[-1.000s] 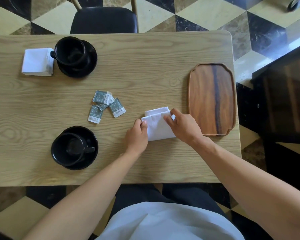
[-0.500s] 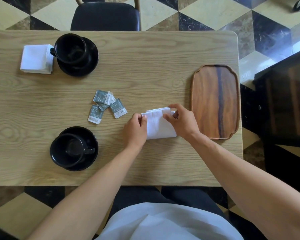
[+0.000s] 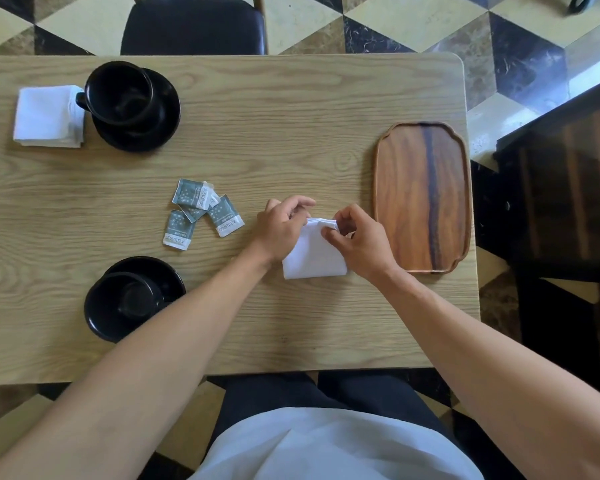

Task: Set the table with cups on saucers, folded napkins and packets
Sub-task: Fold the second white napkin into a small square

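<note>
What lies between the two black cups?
Head view: only bare table between the far cup and near cup; the packets sit off to the right.

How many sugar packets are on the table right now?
4, clustered mid-table: the top packet, one partly hidden packet beneath it, the right packet, and the lower-left packet. More could be hidden under the overlap.
</note>
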